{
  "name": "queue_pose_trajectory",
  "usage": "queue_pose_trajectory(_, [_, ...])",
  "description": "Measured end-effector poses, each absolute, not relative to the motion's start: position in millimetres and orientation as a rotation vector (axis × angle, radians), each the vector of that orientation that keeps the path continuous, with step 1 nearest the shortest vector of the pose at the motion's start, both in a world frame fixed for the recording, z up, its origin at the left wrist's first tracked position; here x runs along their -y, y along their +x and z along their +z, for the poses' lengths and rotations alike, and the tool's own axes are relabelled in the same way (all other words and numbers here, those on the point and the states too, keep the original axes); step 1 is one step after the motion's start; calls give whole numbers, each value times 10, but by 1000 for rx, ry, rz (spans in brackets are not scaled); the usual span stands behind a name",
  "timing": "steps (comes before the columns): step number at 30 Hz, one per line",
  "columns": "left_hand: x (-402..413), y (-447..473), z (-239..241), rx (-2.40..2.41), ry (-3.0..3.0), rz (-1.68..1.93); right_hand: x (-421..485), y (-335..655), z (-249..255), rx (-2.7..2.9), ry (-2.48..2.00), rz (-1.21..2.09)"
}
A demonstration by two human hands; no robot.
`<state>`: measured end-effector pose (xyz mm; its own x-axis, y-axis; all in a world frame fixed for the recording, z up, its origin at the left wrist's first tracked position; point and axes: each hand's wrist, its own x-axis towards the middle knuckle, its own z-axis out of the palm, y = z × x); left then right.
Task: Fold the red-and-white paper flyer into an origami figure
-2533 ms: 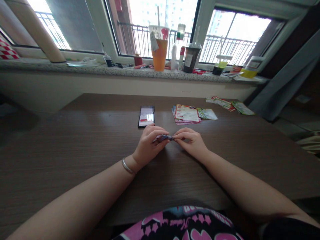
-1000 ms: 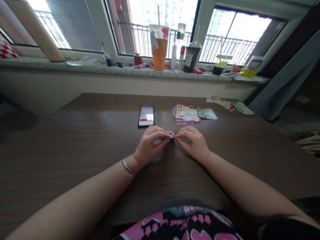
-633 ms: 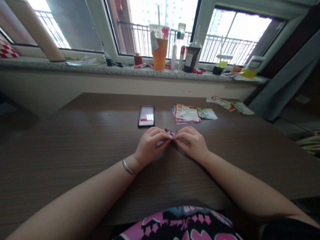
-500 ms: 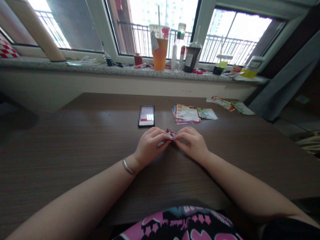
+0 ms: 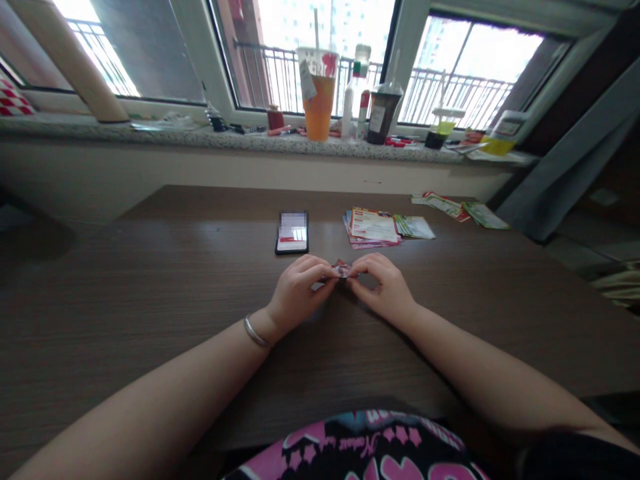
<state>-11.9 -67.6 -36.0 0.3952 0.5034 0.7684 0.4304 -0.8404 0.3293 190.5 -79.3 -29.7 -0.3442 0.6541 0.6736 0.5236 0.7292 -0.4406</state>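
Between my two hands is a small piece of reddish, printed paper (image 5: pixel 342 268), partly hidden by the fingers; it looks folded or crumpled. My left hand (image 5: pixel 303 283), with a silver bangle at the wrist, pinches its left side between thumb and fingers. On the other side my right hand (image 5: pixel 383 283) grips the paper's right edge in a pinch. Both hands rest low over the brown table (image 5: pixel 225 300). Just beyond the left hand lies a phone (image 5: pixel 292 233) with its screen lit.
A stack of printed leaflets (image 5: pixel 374 225) lies past my right hand, with more leaflets (image 5: pixel 445 205) toward the far right edge. On the stone windowsill (image 5: pixel 190 137) stand an orange drink cup (image 5: pixel 319 107), a dark drink cup (image 5: pixel 383 117), bottles and small items.
The paper between my fingers has shifted slightly and shows a different shape. My fingertips have moved a little; both arms stay nearly in place.
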Motion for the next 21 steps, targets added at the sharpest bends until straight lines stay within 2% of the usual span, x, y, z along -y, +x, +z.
queue_pose_trajectory(21, [681,-91,-338,-855,2731,1361,808,1851,-256,2108,-889,62])
